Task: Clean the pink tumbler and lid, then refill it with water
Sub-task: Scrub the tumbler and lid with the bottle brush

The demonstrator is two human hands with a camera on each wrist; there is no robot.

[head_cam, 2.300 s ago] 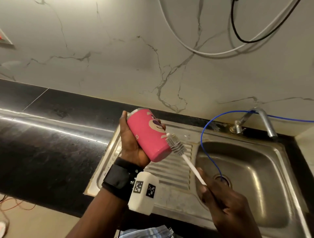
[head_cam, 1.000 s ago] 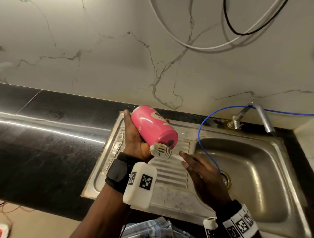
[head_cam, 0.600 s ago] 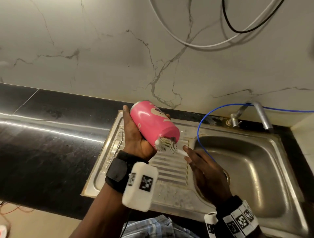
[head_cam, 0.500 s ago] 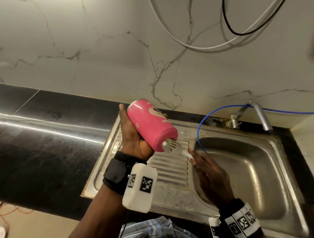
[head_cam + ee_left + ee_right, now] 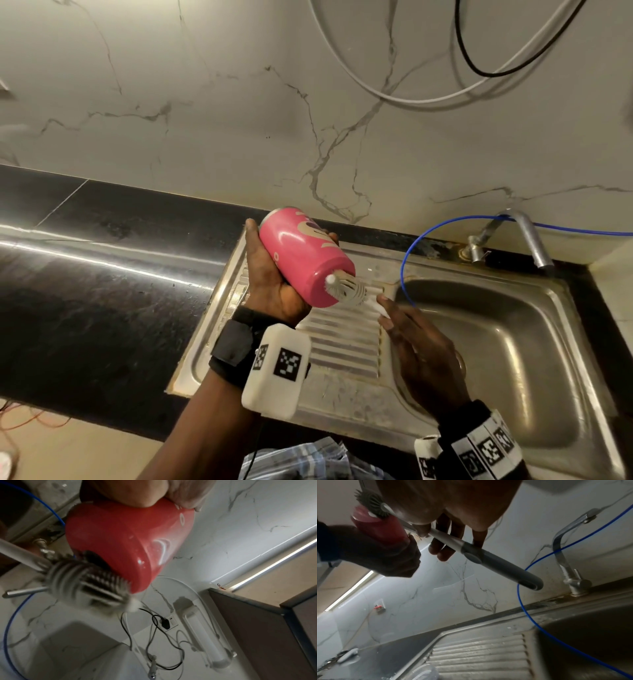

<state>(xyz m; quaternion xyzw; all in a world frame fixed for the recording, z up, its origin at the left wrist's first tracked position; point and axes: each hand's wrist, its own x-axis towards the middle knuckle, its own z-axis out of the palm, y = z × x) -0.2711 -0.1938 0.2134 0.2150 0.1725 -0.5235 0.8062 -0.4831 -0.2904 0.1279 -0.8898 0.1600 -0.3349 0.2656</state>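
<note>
The pink tumbler lies tilted in my left hand above the sink's drainboard, lower end towards me. The left wrist view shows the tumbler under my fingers. A grey-bristled bottle brush lies across that lower end from outside, with its head against the rim. My right hand pinches the brush handle between thumb and fingers. A small dark hole shows in the tumbler's end, beside the bristles.
The steel sink basin is on the right, with a faucet behind it and a blue tube running into it. Black countertop spreads left. A clear round object sits on the drainboard edge. White and black cables hang on the wall.
The brush head has travelled around the tumbler's lower end, from its right side to underneath and now across it. My right hand came closer to the tumbler. The left hand kept its hold.
</note>
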